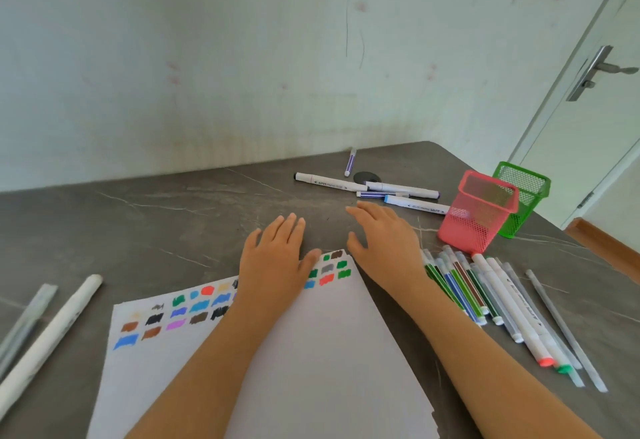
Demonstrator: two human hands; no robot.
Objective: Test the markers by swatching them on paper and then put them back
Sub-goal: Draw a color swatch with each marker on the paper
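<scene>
Both hands are holding nothing, with the fingers stretched out and relaxed. The left hand [275,255] is lying palm down across the far edge of the paper [322,362]. Its fingertips are reaching past the sheet onto the grey table [156,231], and its thumb is pointing at the colour swatches [199,307] near the far right corner. The right hand [386,236] is spreading its fingers just beyond that corner, over the table; whether it is touching the surface is not showing. Rows of swatches are running along the paper's far edge, partly hidden by the left hand and forearm.

Just to the right of the right forearm, a bundle of markers [485,296] is lying side by side on the table. Beyond them a pink mesh holder [478,217] is standing with a green mesh holder [519,193] right behind it; whether the two are touching is not clear. Farther back, near the right hand's fingertips, several loose markers [401,189] are lying scattered around a small dark disc [367,176]. Well off to the left, a thick white marker [52,324] and a slim pale pen [26,317] are lying on the table. A door handle [613,66] is showing at the far right.
</scene>
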